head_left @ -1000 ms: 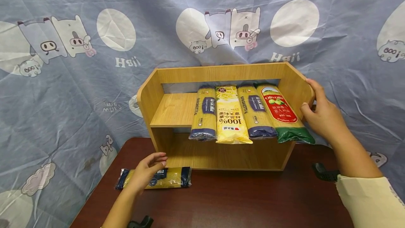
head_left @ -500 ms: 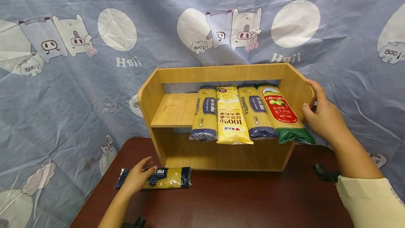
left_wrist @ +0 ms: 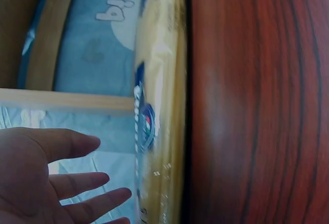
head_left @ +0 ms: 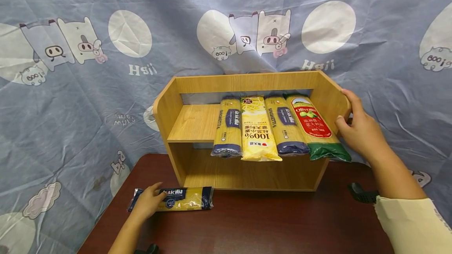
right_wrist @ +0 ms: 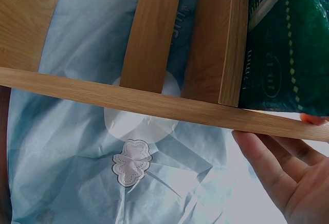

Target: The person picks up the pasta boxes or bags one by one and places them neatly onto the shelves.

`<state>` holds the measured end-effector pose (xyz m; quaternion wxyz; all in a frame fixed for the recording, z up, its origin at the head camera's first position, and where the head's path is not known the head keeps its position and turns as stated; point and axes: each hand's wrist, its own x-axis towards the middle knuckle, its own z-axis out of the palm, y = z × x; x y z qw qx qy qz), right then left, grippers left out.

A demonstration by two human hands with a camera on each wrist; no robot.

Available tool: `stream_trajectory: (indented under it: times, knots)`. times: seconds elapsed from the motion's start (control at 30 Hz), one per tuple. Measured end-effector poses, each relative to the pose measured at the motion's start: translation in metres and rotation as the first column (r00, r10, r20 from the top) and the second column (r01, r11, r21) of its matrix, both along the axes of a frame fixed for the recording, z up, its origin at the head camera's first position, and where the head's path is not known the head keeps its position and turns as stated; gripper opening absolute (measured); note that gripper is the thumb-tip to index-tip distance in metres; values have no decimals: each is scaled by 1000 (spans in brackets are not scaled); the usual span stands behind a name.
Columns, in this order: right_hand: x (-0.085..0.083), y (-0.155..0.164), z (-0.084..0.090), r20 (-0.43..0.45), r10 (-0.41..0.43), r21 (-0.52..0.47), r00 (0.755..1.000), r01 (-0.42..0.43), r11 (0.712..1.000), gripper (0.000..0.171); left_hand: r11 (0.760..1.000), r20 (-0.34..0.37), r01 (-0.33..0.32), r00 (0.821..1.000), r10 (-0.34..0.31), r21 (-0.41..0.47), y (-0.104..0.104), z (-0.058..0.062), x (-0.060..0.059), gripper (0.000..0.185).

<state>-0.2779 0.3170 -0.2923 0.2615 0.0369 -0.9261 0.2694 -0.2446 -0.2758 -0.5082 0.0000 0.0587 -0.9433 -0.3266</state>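
A pack of spaghetti (head_left: 188, 199) with dark blue ends lies flat on the table, left of the wooden shelf (head_left: 247, 82). My left hand (head_left: 147, 204) is over its left part and covers some of the label. In the left wrist view the fingers of my left hand (left_wrist: 67, 183) are spread and extended towards the pack (left_wrist: 167, 106), holding nothing. On the right, my right hand (head_left: 361, 128) grips the edge of the shelf's side panel. The right wrist view shows the thumb of my right hand (right_wrist: 288, 178) on the panel's outer face and a fingertip past its edge.
Several pasta packs lie side by side on the upper board: a blue-ended one (head_left: 227, 128), a yellow one (head_left: 259, 132), another blue-ended one (head_left: 286, 128) and a red-and-green one (head_left: 314, 124). Their ends overhang its front. A printed cloth (head_left: 176, 22) hangs behind.
My left hand has moved left and down, from near the shelf's lower left corner to the pack on the table. My right hand stays on the side panel.
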Motion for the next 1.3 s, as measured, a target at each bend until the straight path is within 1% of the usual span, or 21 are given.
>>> stream_trajectory:
  times: [0.13,0.3,0.5,0.67,0.77,0.9,1.13,1.23,1.3]
  knots:
    - [0,0,0,-5,0,1,1000,0,1000,73,998,-31,1,1000,-3,-66,-6,-6,2,54]
    - [1,0,0,2,7,-7,1000,-7,1000,73,983,-77,19,997,-33,-183,-10,-14,6,50]
    - [0,0,0,19,4,-8,1000,-4,1000,73,973,-88,31,995,-52,-227,-10,-19,10,46]
    - [0,1,1,20,0,-1,1000,0,1000,74,969,-86,13,996,-35,-245,-8,-23,15,47]
    - [0,1,1,15,2,-4,1000,-2,1000,73,966,-92,3,995,-28,-259,-6,-22,19,49]
    - [0,1,1,12,-2,-4,1000,2,1000,74,957,-79,-1,997,-23,-292,-4,-19,24,51]
    - [0,1,1,11,-1,-5,1000,1,1000,74,933,-5,-4,1000,2,-359,0,-8,31,52]
    - [0,1,0,7,1,-5,1000,-1,1000,74,923,36,11,999,4,-385,2,-3,34,52]
    - [0,1,0,5,2,-8,1000,-2,1000,74,917,51,25,999,-5,-398,2,0,37,51]
